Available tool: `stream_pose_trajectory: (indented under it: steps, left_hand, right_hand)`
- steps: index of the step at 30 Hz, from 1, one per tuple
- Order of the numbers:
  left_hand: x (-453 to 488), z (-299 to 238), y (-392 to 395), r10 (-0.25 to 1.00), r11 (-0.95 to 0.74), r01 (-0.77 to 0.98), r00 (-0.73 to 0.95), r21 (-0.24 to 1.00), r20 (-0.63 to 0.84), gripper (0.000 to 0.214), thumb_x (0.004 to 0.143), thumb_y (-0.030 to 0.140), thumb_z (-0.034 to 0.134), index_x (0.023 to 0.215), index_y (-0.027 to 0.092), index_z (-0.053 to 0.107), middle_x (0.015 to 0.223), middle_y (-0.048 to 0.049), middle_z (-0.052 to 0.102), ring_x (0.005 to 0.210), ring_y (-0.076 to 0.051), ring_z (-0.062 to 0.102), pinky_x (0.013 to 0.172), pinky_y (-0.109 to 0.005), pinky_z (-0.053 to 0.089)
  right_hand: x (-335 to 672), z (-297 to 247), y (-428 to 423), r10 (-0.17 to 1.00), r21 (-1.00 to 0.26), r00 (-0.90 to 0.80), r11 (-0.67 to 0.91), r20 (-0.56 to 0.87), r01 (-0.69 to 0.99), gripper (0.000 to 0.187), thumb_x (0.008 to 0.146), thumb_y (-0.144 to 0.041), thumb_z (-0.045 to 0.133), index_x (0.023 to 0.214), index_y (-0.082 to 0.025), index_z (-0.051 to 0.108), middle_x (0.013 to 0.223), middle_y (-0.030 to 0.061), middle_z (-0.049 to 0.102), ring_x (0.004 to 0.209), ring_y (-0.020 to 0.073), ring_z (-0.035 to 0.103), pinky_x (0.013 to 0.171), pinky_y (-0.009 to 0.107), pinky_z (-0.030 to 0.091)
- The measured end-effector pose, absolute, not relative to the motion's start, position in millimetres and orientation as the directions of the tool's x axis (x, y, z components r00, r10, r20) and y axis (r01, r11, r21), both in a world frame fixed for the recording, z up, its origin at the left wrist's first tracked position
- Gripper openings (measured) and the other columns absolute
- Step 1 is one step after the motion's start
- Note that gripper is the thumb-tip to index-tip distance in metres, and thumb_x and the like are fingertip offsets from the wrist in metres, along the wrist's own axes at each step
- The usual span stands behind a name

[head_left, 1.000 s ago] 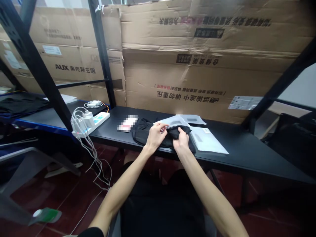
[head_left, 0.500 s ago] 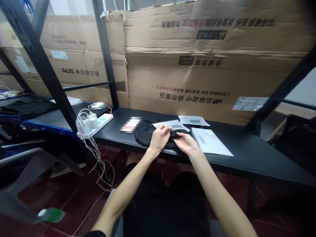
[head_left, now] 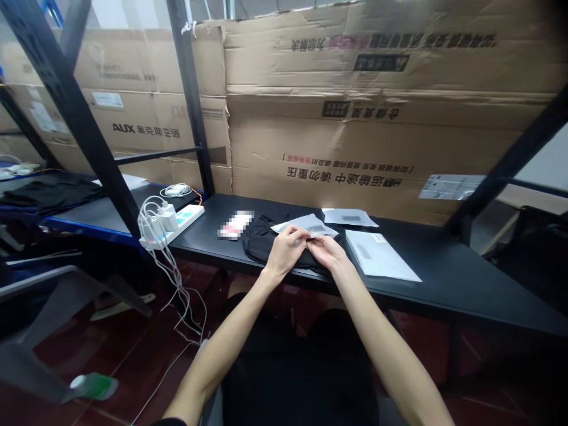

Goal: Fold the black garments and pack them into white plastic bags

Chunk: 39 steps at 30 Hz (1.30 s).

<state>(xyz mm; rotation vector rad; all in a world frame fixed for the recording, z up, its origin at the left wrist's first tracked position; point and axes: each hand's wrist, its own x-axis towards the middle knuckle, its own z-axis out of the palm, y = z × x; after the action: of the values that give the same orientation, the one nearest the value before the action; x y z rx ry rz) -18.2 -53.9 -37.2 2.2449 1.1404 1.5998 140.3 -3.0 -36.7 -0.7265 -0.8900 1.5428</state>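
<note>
Both of my hands meet over the front edge of a black table (head_left: 444, 278). My left hand (head_left: 286, 251) pinches the near edge of a clear plastic bag (head_left: 310, 225). My right hand (head_left: 327, 254) is closed on the same bag edge, its fingertips touching those of the left. A black garment (head_left: 260, 239) lies under and just left of the hands; the folded black piece that went into the bag is mostly hidden by my fingers.
Two more flat bags (head_left: 379, 254) (head_left: 350, 216) lie to the right on the table. A white power strip (head_left: 171, 223) with chargers and dangling cables sits at the left corner. Cardboard boxes (head_left: 377, 130) wall the back. A black shelf post (head_left: 71, 112) slants at left.
The dark folded piece between my hands has slid further into the clear bag. My right hand turned from gripping the cloth to pinching the bag edge beside the left.
</note>
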Motion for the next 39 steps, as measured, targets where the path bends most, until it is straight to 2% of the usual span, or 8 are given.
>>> stream_pose_trajectory:
  steps: [8, 13, 16, 20, 23, 25, 33, 39]
  left_hand:
    - [-52, -34, -65, 0.68, -0.659, 0.657, 0.313, 0.367, 0.663, 0.053, 0.089, 0.022, 0.09, 0.138, 0.029, 0.072, 0.129, -0.0075, 0.073, 0.127, -0.03, 0.068, 0.111, -0.046, 0.057]
    - [-66, -33, -62, 0.607, -0.707, 0.669, 0.405, 0.231, 0.684, 0.022, 0.095, 0.017, 0.08, 0.115, 0.027, 0.079, 0.122, -0.0061, 0.075, 0.125, -0.028, 0.069, 0.112, -0.045, 0.054]
    - [-69, -32, -62, 0.568, -0.731, 0.655, 0.43, 0.19, 0.702, 0.008, 0.098, 0.022, 0.08, 0.105, 0.025, 0.078, 0.117, -0.0057, 0.076, 0.123, -0.028, 0.07, 0.113, -0.046, 0.052]
    - [-74, -34, -62, 0.541, -0.74, 0.652, 0.431, 0.166, 0.722, 0.006, 0.097, 0.023, 0.081, 0.103, 0.024, 0.078, 0.116, -0.0063, 0.077, 0.123, -0.028, 0.071, 0.112, -0.047, 0.052]
    - [-77, -36, -60, 0.539, -0.742, 0.647, 0.416, 0.178, 0.733, 0.007, 0.098, 0.018, 0.078, 0.101, 0.024, 0.078, 0.117, -0.0064, 0.077, 0.123, -0.027, 0.071, 0.114, -0.046, 0.053]
    - [-78, -38, -59, 0.547, -0.742, 0.64, 0.405, 0.201, 0.733, 0.008, 0.098, 0.017, 0.076, 0.098, 0.025, 0.079, 0.117, -0.006, 0.078, 0.121, -0.026, 0.072, 0.115, -0.045, 0.053]
    - [-78, -46, -59, 0.633, -0.718, 0.607, 0.364, 0.342, 0.684, 0.01, 0.102, 0.019, 0.07, 0.1, 0.024, 0.078, 0.119, -0.0043, 0.079, 0.1, -0.019, 0.078, 0.092, -0.029, 0.06]
    - [-78, -47, -60, 0.629, -0.72, 0.589, 0.331, 0.367, 0.703, 0.008, 0.101, 0.018, 0.071, 0.1, 0.023, 0.078, 0.12, -0.0047, 0.078, 0.102, -0.02, 0.078, 0.094, -0.03, 0.06]
  right_hand:
    - [161, -2, -44, 0.955, -0.786, -0.231, -0.287, -0.188, -0.548, 0.023, 0.092, -0.009, 0.056, 0.101, -0.022, 0.072, 0.109, 0.0097, 0.082, 0.115, 0.0215, 0.078, 0.106, 0.039, 0.066]
    - [178, -1, -82, 0.953, -0.784, -0.197, -0.301, -0.229, -0.542, 0.02, 0.095, -0.019, 0.059, 0.11, -0.019, 0.074, 0.12, 0.0166, 0.08, 0.128, 0.0255, 0.075, 0.115, 0.039, 0.06]
    - [177, -14, -100, 0.989, -0.849, -0.084, -0.146, -0.12, -0.508, 0.022, 0.088, -0.024, 0.074, 0.111, -0.022, 0.073, 0.124, 0.0153, 0.079, 0.133, 0.0271, 0.072, 0.122, 0.039, 0.055]
    - [167, -35, -103, 0.978, -0.978, 0.079, 0.198, 0.193, -0.064, 0.034, 0.088, -0.037, 0.081, 0.121, -0.027, 0.074, 0.134, 0.011, 0.075, 0.133, 0.0319, 0.069, 0.124, 0.057, 0.05]
    - [162, -47, -92, 0.893, -0.811, 0.031, 0.393, 0.449, 0.433, 0.024, 0.097, -0.036, 0.067, 0.116, -0.027, 0.078, 0.136, 0.0137, 0.072, 0.138, 0.0359, 0.061, 0.126, 0.065, 0.042]
    - [159, -54, -83, 0.848, -0.661, -0.044, 0.443, 0.528, 0.606, 0.028, 0.101, -0.03, 0.055, 0.117, -0.026, 0.078, 0.137, 0.0155, 0.073, 0.139, 0.0366, 0.059, 0.126, 0.065, 0.038]
    - [155, -63, -63, 0.832, -0.495, -0.233, 0.499, 0.504, 0.711, 0.047, 0.102, -0.016, 0.043, 0.142, -0.024, 0.066, 0.158, 0.0149, 0.064, 0.15, 0.0325, 0.055, 0.13, 0.057, 0.033]
    - [152, -49, -79, 0.802, -0.43, -0.212, 0.499, 0.559, 0.753, 0.023, 0.103, -0.025, 0.055, 0.117, -0.024, 0.073, 0.124, 0.0134, 0.077, 0.119, 0.0346, 0.068, 0.114, 0.055, 0.046]
